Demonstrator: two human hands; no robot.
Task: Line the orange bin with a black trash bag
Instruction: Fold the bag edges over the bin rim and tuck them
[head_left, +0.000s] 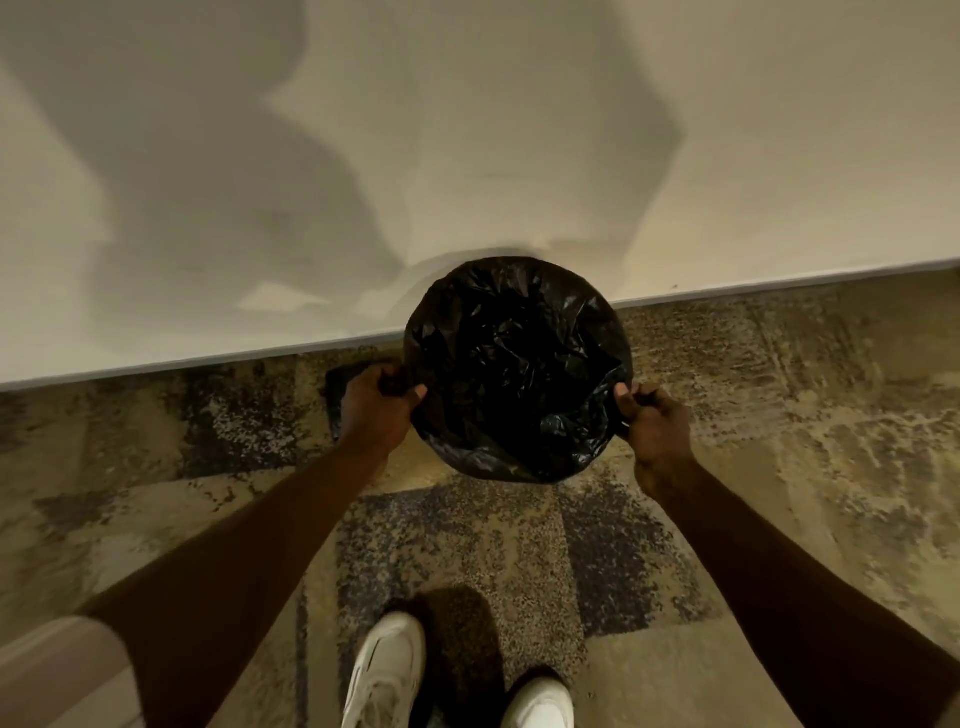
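Note:
A crinkled black trash bag (517, 364) covers the round mouth of the bin on the floor by the wall. The plastic dips down into the middle. No orange of the bin shows; the bag hides it fully. My left hand (376, 402) grips the bag's edge at the left side of the rim, fingers curled over the plastic. My right hand (652, 415) pinches the bag's edge at the right side of the rim.
A pale wall (467, 130) with a light baseboard (779, 283) runs right behind the bin. Mottled brown and grey carpet (519, 545) covers the floor. My two white shoes (387, 670) stand just below the bin.

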